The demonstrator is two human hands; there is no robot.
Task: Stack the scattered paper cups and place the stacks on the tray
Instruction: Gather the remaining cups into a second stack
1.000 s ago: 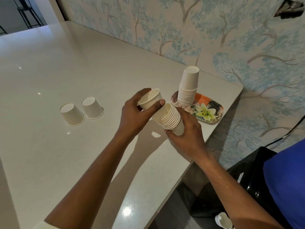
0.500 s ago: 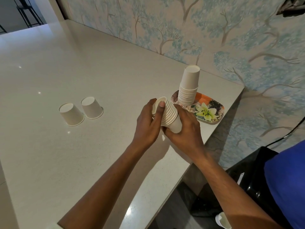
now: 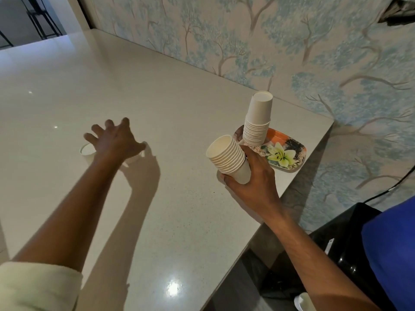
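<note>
The right hand [image 3: 253,178] holds a nested stack of paper cups [image 3: 226,158] tilted, its open mouth turned up and to the left, above the counter [image 3: 157,86] and just beside the floral tray [image 3: 289,153]. Its grip is clamped round the lowest cups. On the tray a taller stack [image 3: 258,122] stands upside down. The left hand [image 3: 114,142] reaches out well apart from the tray, its grip spread apart and holding nothing. One loose cup [image 3: 86,151] stands upside down, partly showing beside the fingers. A second cup [image 3: 134,158] is mostly hidden under the palm, and whether the hand touches it is hard to tell.
</note>
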